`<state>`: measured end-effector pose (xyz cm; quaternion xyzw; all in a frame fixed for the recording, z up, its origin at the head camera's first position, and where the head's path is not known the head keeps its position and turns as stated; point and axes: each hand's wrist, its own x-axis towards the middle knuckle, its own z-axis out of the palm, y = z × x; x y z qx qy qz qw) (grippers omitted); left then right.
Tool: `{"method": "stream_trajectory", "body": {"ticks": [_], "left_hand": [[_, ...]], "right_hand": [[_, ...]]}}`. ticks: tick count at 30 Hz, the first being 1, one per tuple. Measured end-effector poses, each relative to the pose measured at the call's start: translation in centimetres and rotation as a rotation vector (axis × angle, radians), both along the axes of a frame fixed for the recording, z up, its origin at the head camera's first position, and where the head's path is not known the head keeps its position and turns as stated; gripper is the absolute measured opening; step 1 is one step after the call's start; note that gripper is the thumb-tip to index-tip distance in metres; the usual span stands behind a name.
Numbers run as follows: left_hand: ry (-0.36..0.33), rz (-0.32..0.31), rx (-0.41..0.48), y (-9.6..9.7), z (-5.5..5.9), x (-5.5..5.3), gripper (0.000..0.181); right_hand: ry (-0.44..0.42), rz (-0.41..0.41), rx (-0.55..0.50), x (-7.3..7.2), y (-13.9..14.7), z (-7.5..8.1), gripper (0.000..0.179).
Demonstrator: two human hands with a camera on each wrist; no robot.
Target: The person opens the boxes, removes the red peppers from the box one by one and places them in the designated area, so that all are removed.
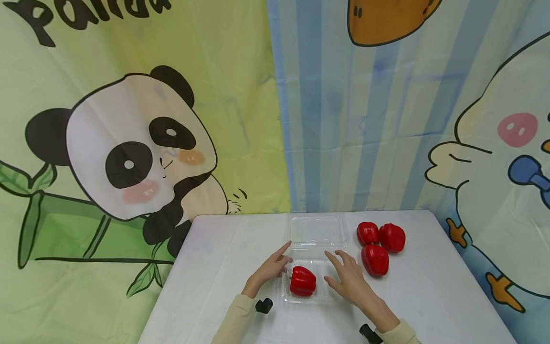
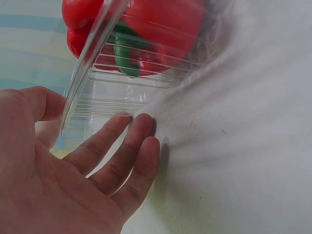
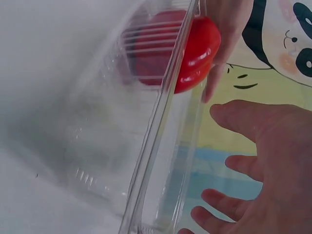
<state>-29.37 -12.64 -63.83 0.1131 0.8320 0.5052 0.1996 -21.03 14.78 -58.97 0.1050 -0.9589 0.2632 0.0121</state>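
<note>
A clear plastic clamshell container (image 1: 323,297) lies on the table with its lid (image 1: 318,231) folded back. One red bell pepper (image 1: 303,281) sits in the left part of its base; its green stem (image 2: 126,53) shows through the wall in the left wrist view. My left hand (image 1: 269,268) is at the container's left side, thumb by the rim and the other fingers loosely extended; whether it presses the plastic I cannot tell. With fingers spread, my right hand (image 1: 350,279) hovers over the base's right side, holding nothing.
Several more red bell peppers are on the table, right of the container: one at the back left (image 1: 367,233), one at the back right (image 1: 392,238) and one in front (image 1: 375,260). A white cloth covers the table (image 1: 447,296). Behind it hangs a cartoon-print curtain (image 1: 253,119).
</note>
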Motion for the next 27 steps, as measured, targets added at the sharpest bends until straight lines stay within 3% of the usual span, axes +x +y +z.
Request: {"method": "stream_trajectory", "body": {"ticks": [15,27], "left_hand": [[0.005,-0.006,0.002,-0.1,0.1,0.0,0.058],[0.014,-0.011,-0.006,0.0,0.0,0.0,0.058]], "right_hand": [[-0.101,0.099,-0.088,0.7,-2.4,-0.7,0.079],[-0.133,0.198,-0.091,1.0,-3.6,-0.6,0.079]]}}
